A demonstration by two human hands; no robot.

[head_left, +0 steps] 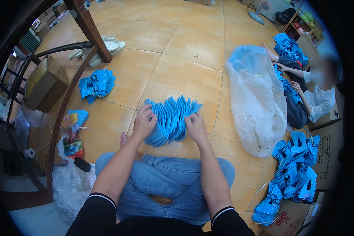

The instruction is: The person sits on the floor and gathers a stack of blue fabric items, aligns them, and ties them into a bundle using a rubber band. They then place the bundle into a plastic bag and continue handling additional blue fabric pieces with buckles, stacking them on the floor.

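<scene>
A row of thin blue pieces, curved and soft-looking like foam or cloth, stands on edge in a fanned stack (170, 120) on the tiled floor before my crossed legs. My left hand (144, 122) is closed at the left end of the stack, its thumb and fingers pinched at the outer pieces. At the opposite end my right hand (195, 126) is closed on the edge of the stack with bent fingers. The fingertips of both hands are partly hidden against the blue pieces.
Left lie a blue bundle (96, 84), a colourful plastic packet (70, 135) and a clear bag (69, 188) by a wooden frame (92, 33). Right are a large translucent bag (255, 106), blue piles (293, 169) on a carton (285, 216), and a seated person (320, 98) handling blue pieces.
</scene>
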